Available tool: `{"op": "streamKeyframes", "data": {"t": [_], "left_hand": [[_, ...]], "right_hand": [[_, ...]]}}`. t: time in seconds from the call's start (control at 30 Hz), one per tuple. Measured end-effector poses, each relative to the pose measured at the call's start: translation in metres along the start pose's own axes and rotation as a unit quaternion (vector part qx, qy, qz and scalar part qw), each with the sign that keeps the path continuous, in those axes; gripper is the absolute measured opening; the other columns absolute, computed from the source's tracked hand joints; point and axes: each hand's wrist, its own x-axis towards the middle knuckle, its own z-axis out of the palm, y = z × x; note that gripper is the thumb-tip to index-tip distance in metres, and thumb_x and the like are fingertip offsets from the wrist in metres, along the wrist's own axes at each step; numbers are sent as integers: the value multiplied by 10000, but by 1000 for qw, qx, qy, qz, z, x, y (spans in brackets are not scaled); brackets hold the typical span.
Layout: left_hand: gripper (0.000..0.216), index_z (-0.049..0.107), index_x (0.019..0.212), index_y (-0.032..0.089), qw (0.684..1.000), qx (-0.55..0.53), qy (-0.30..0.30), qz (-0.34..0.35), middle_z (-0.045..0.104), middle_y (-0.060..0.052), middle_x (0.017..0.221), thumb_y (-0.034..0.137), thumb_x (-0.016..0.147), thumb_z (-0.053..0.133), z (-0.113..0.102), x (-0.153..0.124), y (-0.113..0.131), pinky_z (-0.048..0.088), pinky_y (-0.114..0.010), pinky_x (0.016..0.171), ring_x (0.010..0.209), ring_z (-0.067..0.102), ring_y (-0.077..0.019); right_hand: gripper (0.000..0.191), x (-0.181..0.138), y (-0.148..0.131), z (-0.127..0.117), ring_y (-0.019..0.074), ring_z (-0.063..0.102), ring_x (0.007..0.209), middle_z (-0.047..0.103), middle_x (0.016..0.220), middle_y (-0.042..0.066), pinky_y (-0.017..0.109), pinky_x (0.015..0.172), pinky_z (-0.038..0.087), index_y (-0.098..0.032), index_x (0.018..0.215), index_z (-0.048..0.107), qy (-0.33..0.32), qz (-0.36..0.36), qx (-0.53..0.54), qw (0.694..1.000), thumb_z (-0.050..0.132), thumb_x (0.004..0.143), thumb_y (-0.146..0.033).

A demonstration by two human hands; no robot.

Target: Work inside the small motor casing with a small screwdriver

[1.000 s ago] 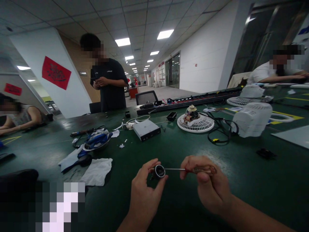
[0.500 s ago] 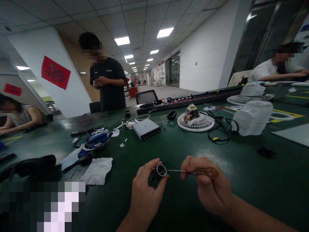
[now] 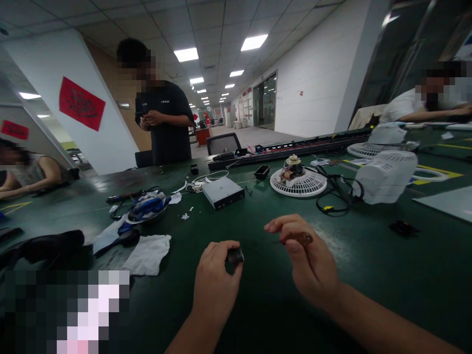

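Between thumb and fingers, my left hand (image 3: pixel 217 275) grips a small dark cylindrical part (image 3: pixel 235 255), its open end turned out of sight. My right hand (image 3: pixel 313 265) is closed on the amber handle of a screwdriver (image 3: pixel 300 238), and the shaft points left, mostly hidden by the fingers or blurred. The screwdriver is apart from the cylindrical part. Both hands are above the green tabletop (image 3: pixel 265 300).
A grey disc drive (image 3: pixel 223 191) lies beyond my hands. Right of it are a white fan grille with a motor (image 3: pixel 298 182), a black cable (image 3: pixel 337 196) and a white housing (image 3: pixel 385 177). A white cloth (image 3: pixel 149 253) lies left. A person (image 3: pixel 164 118) stands across the table.
The screwdriver has come out of the cylindrical part's opening and moved up, its handle tilting in my right hand. My left hand has turned the part so its ring-shaped opening no longer faces me.
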Motion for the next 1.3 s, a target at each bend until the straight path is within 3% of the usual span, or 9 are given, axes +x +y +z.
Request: {"op": "streamKeyframes", "data": {"t": [0.13,0.23,0.4,0.6,0.8,0.97,1.13,1.3], "left_hand": [[397,716,1031,193,992,98,-53,61,769,-47,999,-60,726,731,-4,3,-2,567,-509,813,903,686,-284],[373,724,1042,176,980,147,-52,125,783,-56,1066,-70,767,675,-6,5,-2,555,-540,840,932,678,-301],[282,740,982,154,965,186,-27,181,786,-75,1051,-45,811,637,-5,4,-1,558,-547,858,943,671,-316],[345,740,1005,168,949,209,-26,235,771,-66,1037,-70,812,582,-4,2,-1,529,-540,964,965,675,-294],[356,711,1030,197,972,151,-19,178,765,-48,1054,-53,793,622,-4,4,-3,524,-570,919,953,679,-297],[391,675,1066,206,991,54,50,115,756,-59,1055,-27,754,649,-5,4,-5,550,-503,879,983,692,-283],[301,674,1102,219,990,-43,127,51,750,-41,1008,128,816,699,-6,1,0,599,-370,802,884,720,-219],[337,691,1138,217,988,-68,141,9,770,-16,919,210,807,756,-8,0,4,611,-312,698,723,722,-181]], "right_hand": [[179,3,1,3,196,581,817,603,912,31,331,718,465,-231,1078,553,-152,58,-69,984,428,1023,-115],[245,4,0,6,224,590,890,653,960,58,360,770,478,-202,1109,609,-239,93,-135,957,483,961,-53],[264,4,2,10,264,607,929,719,970,84,404,813,500,-152,1113,689,-305,163,-207,915,634,869,-64],[177,3,6,12,278,598,928,738,945,74,413,810,501,-170,1005,739,-356,184,-231,886,707,836,-125],[363,1,8,11,292,589,1013,703,1078,92,439,892,489,-174,1189,703,-358,193,-249,879,731,828,-159],[127,1,10,10,267,592,962,678,1004,55,388,796,489,-234,982,756,-384,189,-235,873,721,868,-187],[270,-1,10,11,266,583,979,666,1048,48,409,826,480,-248,1097,724,-373,188,-225,880,753,838,-181],[132,-1,7,12,260,578,959,668,1005,54,390,797,473,-215,968,720,-365,180,-219,887,731,842,-176]]}}
